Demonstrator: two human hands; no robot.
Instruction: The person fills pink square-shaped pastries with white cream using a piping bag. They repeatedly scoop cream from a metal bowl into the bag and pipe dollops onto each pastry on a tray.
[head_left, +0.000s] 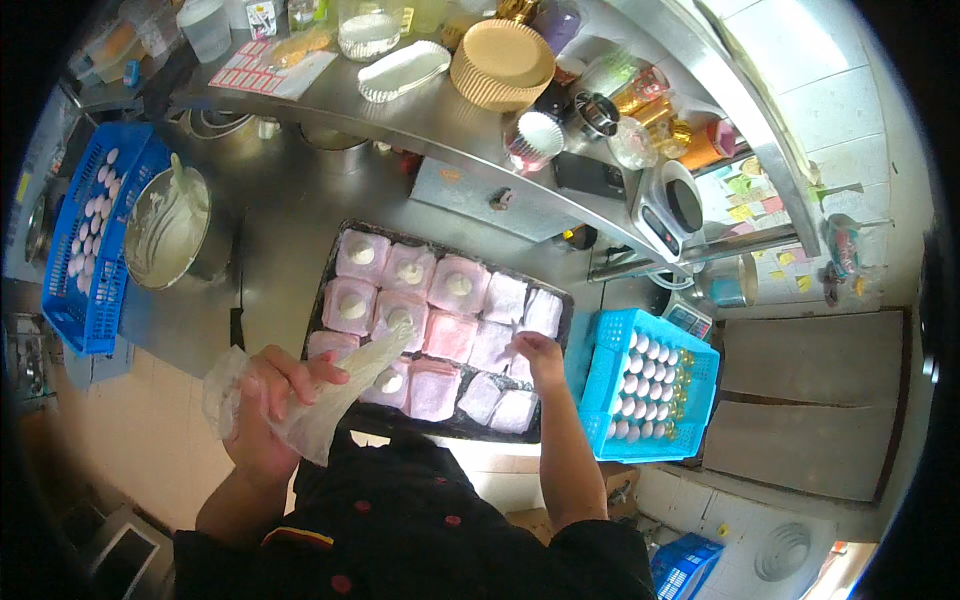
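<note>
In my left hand (281, 405) is a clear plastic piping bag (352, 382) of pale cream, its tip over a pink square wrapper (390, 307) with a cream mound on it. A black tray (450, 431) holds several pink and lilac square wrappers, some topped with round cream dollops (352, 306). My right hand (541, 356) has its thumb and fingertips together at the edge of the lilac wrappers (493, 346) on the tray's right side; whether it pinches one cannot be told.
A blue crate (112, 300) and a steel pot of cream (169, 225) with a spatula stand left. Right of the tray is a turquoise crate (600, 442) of round pink-white pieces. A steel shelf (450, 127) with paper cups, a phone and a scale (667, 210) crosses above the table's back.
</note>
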